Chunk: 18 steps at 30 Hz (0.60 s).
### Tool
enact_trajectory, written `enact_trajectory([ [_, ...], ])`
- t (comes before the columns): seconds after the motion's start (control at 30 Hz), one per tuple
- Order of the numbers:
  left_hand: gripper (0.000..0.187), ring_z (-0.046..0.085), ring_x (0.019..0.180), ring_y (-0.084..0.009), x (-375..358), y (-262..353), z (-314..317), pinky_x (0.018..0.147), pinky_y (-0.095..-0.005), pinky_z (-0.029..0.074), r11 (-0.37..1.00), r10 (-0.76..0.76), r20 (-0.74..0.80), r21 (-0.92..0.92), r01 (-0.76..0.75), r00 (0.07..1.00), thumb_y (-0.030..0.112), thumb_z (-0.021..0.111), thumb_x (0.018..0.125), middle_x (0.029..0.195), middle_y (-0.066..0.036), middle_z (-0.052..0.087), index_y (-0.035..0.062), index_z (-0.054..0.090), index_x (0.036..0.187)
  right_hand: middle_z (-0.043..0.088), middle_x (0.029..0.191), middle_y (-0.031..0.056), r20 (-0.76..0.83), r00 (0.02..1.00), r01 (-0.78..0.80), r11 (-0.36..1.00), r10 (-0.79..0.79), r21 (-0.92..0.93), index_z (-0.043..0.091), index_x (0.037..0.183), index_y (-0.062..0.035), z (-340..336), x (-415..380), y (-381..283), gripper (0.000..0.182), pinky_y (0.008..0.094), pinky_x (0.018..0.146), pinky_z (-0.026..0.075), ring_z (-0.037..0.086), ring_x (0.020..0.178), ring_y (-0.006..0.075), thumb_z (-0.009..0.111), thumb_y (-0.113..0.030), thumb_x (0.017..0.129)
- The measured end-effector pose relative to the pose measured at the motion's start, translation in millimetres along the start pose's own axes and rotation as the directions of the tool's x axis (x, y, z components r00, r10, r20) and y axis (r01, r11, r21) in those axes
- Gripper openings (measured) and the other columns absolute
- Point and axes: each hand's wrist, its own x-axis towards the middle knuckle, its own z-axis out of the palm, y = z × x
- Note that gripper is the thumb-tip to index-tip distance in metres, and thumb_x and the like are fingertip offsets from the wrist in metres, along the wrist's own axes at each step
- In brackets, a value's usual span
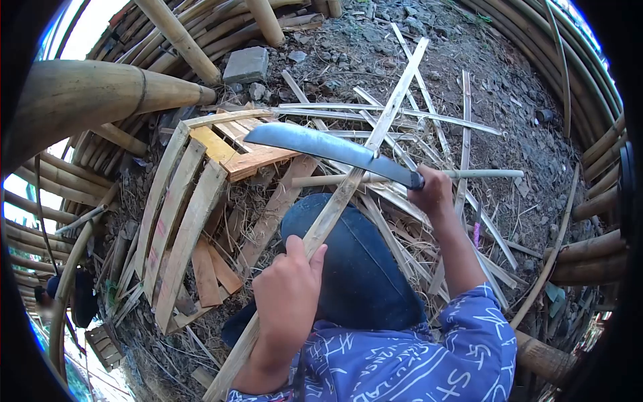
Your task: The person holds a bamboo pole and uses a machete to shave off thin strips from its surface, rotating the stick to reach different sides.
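My left hand (289, 295) is closed round a long, pale split strip (335, 206), which runs from the lower left up to the top right. My right hand (432, 194) grips the dark handle of a large machete (315, 144). Its broad blade points left and crosses over the strip. A thin round stick (469, 174) passes beneath the strip and near my right hand. Beyond my hands, several pale strips (465, 127) lie crossed on the ground.
A slatted wooden crate (194, 221) stands at the left, close to my knee. Thick bamboo poles (87, 87) slant in from the upper left. A grey block (246, 65) sits behind the crate. Stacked bamboo (603, 258) lines the right side.
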Motion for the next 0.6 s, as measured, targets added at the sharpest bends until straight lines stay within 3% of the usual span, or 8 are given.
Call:
enact_trajectory([
  [0.03,0.038,0.064,0.06,-0.0389,2,-1,1,0.052,-0.0481,0.049,1.0,-0.008,-0.011,-0.013,0.008,1.0,0.04,0.049,0.098,0.061,-0.019,0.061,0.0048,0.049,0.085,0.059,0.059,0.0201,0.004,1.0,0.009,0.997,-0.01,0.072,0.055,0.065,-0.0033,-9,-1,-13,0.013,0.0443,0.055,0.051,0.064,0.059,0.0366,0.063,-0.012,0.072],
  [0.13,0.039,0.066,0.053,-0.0281,3,-6,3,0.046,-0.0366,0.052,0.995,0.028,-0.029,0.101,-0.025,0.999,0.045,0.048,0.097,0.058,-0.011,0.061,0.0079,0.048,0.083,0.062,0.065,0.0223,0.096,0.995,0.004,0.959,-0.033,0.283,0.058,0.066,-0.0032,-23,-24,-53,0.012,0.0449,0.058,0.053,0.064,0.061,0.0375,0.066,-0.011,0.071],
  [0.2,0.039,0.066,0.053,-0.0275,2,-8,3,0.046,-0.0361,0.052,0.992,0.066,-0.005,0.104,-0.065,0.998,0.045,0.048,0.097,0.059,-0.011,0.062,0.008,0.049,0.083,0.061,0.066,0.0234,0.132,0.989,0.038,0.968,-0.073,0.249,0.058,0.067,-0.0029,-19,-23,-39,0.012,0.0453,0.06,0.053,0.064,0.063,0.0385,0.066,-0.012,0.071],
  [0.3,0.04,0.066,0.053,-0.0275,4,-6,6,0.046,-0.0358,0.052,0.991,0.065,-0.063,0.118,-0.057,0.996,0.045,0.048,0.097,0.059,-0.011,0.062,0.0081,0.049,0.084,0.062,0.066,0.0224,0.078,0.99,-0.116,0.993,0.114,0.021,0.058,0.068,-0.0027,-7,-1,-12,0.015,0.0451,0.061,0.054,0.065,0.064,0.0378,0.067,-0.014,0.069],
  [0.43,0.04,0.066,0.053,-0.0273,9,-7,1,0.046,-0.0355,0.052,0.99,0.008,-0.016,0.138,-0.006,1.0,0.045,0.048,0.097,0.059,-0.011,0.062,0.0081,0.049,0.084,0.064,0.066,0.0182,0.083,0.992,0.083,0.986,-0.096,0.147,0.06,0.069,-0.003,-37,-20,-64,0.013,0.0451,0.059,0.053,0.066,0.061,0.0359,0.069,-0.011,0.069],
  [0.53,0.039,0.066,0.053,-0.0268,6,-9,2,0.047,-0.0353,0.052,0.994,0.058,0.014,0.092,-0.059,0.998,0.045,0.048,0.097,0.059,-0.01,0.062,0.0084,0.049,0.083,0.063,0.064,0.018,0.077,0.994,0.079,0.995,-0.083,0.054,0.06,0.07,-0.0031,-19,-10,-28,0.012,0.0447,0.058,0.053,0.065,0.061,0.0356,0.069,-0.011,0.07],
  [0.57,0.039,0.066,0.053,-0.0275,7,-6,2,0.046,-0.0359,0.052,0.994,0.049,-0.016,0.098,-0.048,0.999,0.045,0.048,0.097,0.059,-0.011,0.062,0.0082,0.049,0.083,0.063,0.063,0.0184,0.038,0.996,-0.081,0.997,0.081,-0.004,0.06,0.07,-0.0031,0,-5,-8,0.013,0.0448,0.057,0.052,0.065,0.06,0.0357,0.068,-0.012,0.073],
  [0.6,0.039,0.066,0.053,-0.0281,6,-4,1,0.046,-0.0366,0.052,0.994,0.034,-0.049,0.101,-0.029,0.998,0.045,0.048,0.097,0.058,-0.011,0.062,0.0081,0.049,0.083,0.062,0.061,0.0189,0.014,0.991,-0.132,0.991,0.133,-0.017,0.06,0.072,-0.0028,-1,4,-7,0.011,0.045,0.057,0.053,0.065,0.06,0.0355,0.067,-0.011,0.074],
])
